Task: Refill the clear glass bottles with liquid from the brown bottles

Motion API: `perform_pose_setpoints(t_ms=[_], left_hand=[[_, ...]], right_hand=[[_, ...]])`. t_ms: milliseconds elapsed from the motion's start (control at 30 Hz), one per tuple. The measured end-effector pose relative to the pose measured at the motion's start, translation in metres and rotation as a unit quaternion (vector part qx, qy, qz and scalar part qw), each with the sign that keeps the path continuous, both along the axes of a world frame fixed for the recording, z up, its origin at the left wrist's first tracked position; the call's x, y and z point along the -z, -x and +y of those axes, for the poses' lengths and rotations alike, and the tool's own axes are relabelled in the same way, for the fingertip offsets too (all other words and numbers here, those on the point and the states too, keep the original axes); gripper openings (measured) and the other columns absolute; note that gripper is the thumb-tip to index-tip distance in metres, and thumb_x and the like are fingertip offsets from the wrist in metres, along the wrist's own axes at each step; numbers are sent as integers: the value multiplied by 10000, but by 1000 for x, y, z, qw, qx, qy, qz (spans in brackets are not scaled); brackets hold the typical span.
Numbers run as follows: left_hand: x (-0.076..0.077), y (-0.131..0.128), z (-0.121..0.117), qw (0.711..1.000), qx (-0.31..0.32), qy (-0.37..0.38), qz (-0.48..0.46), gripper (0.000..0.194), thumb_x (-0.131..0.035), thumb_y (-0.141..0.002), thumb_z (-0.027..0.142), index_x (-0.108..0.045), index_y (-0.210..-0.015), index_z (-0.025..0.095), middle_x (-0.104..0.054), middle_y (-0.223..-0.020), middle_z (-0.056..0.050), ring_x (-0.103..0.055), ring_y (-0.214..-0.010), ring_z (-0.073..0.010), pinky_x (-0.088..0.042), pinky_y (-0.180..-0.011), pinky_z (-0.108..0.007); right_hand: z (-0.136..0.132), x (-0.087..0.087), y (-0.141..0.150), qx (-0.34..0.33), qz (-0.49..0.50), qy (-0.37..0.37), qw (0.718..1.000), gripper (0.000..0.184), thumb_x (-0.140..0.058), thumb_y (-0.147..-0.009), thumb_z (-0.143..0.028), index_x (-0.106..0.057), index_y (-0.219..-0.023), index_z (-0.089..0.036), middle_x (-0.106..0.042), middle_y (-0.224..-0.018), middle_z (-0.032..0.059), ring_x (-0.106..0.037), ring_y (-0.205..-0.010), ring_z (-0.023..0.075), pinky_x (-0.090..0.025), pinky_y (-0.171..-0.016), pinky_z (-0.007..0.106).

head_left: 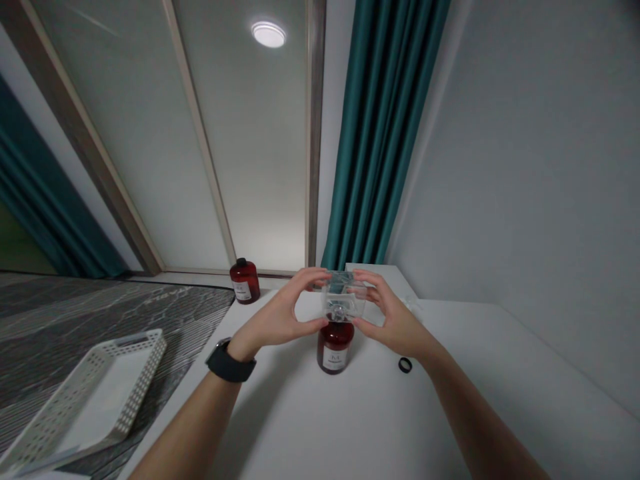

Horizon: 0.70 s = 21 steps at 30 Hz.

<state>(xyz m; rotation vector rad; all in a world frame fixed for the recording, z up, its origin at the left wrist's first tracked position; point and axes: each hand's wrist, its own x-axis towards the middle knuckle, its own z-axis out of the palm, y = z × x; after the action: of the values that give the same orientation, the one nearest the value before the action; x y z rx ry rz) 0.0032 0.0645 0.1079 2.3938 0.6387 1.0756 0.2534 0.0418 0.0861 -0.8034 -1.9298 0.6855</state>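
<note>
Fingers of the left hand: curled around the left side of a clear container, which is grasped with the thumb low and the other fingers high.
Fingers of the right hand: closed on the right side of the same container in a matching grasp.
Clear container: held between both hands, directly above the front bottle; whether the two are touching cannot be told.
Front bottle: dark red, white-labelled, stood upright on the white desk.
Rear bottle: dark red with a black top and a white label, placed at the far left part of the desk.
Black ring: laid on the desk, to the right of the front bottle.
Left wrist: circled by a dark watch.
White basket: perforated, seen left of the desk.
Background: teal curtains hung beside framed, frosted panels.
</note>
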Motion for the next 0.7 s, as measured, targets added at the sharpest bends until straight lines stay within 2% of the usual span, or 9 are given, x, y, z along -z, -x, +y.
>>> perform_pose_setpoints(t_ms=[700], left_hand=[[-1,1,0,1000,4,-4,0,635,-749,-822,225,-457,-1381,302,-467,-1466,-101,-480,-1333,-301,-498,-1029,-472]], right_hand=[[3,4,-2,2,-10,-27,1000,636,-706,-838,-187,-415,-1380,-348,-360,-1508,75,-447,-1383,277,-435,-1144,513]])
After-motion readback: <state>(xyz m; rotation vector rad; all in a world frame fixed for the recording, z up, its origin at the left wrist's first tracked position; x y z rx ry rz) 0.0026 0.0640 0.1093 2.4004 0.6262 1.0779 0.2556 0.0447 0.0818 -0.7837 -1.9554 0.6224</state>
